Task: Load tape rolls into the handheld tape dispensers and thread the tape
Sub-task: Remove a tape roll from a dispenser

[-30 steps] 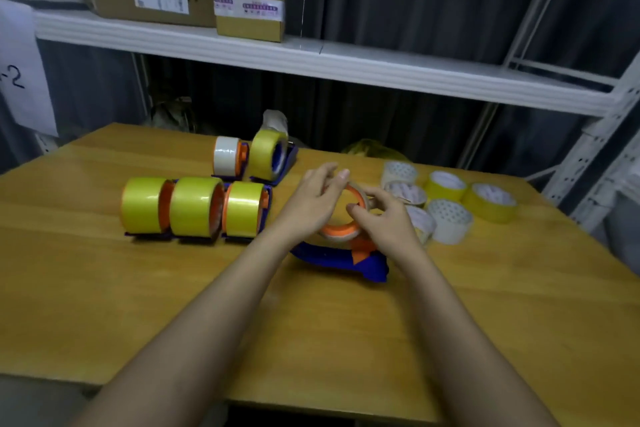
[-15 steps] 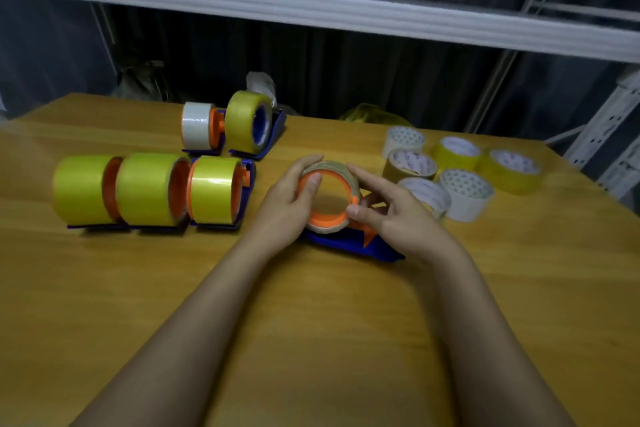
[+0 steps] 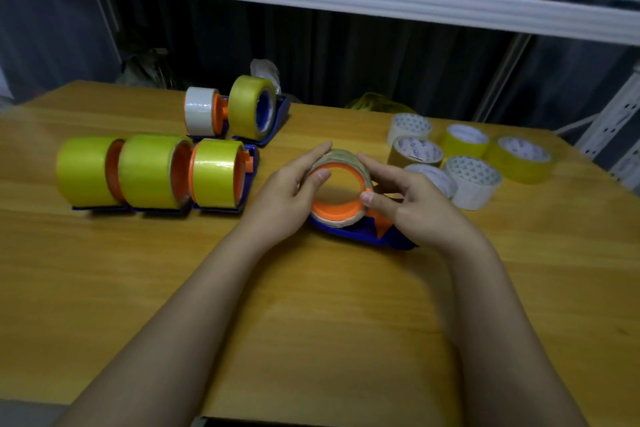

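Head view: tape roll (image 3: pixel 341 163) gripped between left hand (image 3: pixel 287 198) and right hand (image 3: pixel 412 208).

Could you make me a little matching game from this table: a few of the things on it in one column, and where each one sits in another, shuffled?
Things:
1. white tape roll on a dispenser
2. row of three yellow rolls on dispensers
3. loose tape rolls
4. brownish tape roll on the orange hub

Places:
A. lying flat in a cluster on the right of the table
B. between the left hand and right hand, over a blue dispenser
C. far side of the table, beside a yellow roll
D. left side of the table, standing side by side

Pairs: 1-C, 2-D, 3-A, 4-B
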{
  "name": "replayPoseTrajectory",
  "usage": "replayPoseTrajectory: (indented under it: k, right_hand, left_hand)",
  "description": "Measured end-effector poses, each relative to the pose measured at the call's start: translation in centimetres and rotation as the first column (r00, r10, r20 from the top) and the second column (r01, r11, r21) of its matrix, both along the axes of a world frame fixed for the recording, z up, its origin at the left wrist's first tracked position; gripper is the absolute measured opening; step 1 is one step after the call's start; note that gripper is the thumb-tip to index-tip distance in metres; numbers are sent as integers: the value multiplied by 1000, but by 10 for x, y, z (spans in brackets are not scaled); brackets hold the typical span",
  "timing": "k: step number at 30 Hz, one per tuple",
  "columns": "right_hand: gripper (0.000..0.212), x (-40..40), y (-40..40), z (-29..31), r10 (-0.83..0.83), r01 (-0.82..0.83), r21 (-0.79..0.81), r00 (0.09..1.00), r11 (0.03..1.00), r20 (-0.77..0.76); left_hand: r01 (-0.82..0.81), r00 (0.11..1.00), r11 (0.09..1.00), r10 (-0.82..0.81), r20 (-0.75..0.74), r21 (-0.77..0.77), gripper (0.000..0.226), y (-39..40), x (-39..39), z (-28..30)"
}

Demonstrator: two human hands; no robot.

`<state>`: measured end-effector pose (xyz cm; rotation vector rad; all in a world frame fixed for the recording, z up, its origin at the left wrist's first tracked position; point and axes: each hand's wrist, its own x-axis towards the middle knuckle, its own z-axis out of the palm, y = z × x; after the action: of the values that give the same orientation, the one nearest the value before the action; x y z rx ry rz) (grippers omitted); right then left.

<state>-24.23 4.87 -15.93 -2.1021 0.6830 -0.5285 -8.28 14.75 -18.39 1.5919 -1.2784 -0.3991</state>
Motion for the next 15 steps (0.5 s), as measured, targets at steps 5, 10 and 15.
replayPoseTrajectory:
  k: [5,10,15]
  right_hand:
    - [63,-1,1,-1,-66,66,-3,997,998,34]
    - [63,3,5,-6,-87,88,-61,996,994,21]
    - [53,6,11,-4,-100,106,-91,993,990,64]
  left_hand:
    - [-18,996,998,23,86,-59,47,1,-2,1]
    - [-31,985,990,54,166,-138,48,3,-4,1]
    - [-54,952,976,115,284,-213,47,1,-4,1]
